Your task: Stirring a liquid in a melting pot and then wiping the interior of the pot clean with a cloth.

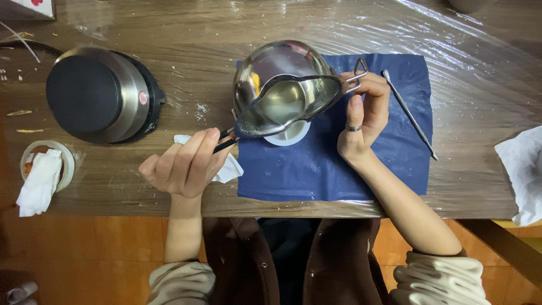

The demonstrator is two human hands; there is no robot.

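A shiny steel melting pot (285, 93) with clear liquid inside hangs tilted over a small white cup (289, 134) on a dark blue cloth (316, 169). My left hand (183, 164) grips the pot's black handle at the lower left, with a crumpled white tissue (228, 169) under the fingers. My right hand (364, 110), with a ring on one finger, holds the wire loop on the pot's right rim. The pot's lip points down toward the cup.
A round black-and-steel electric hot plate (101, 93) stands at the left. A thin metal spatula (409, 113) lies on the cloth's right side. A tape roll with tissue (42, 169) sits far left, white paper (522, 169) far right. Clear plastic film covers the wooden table (480, 85).
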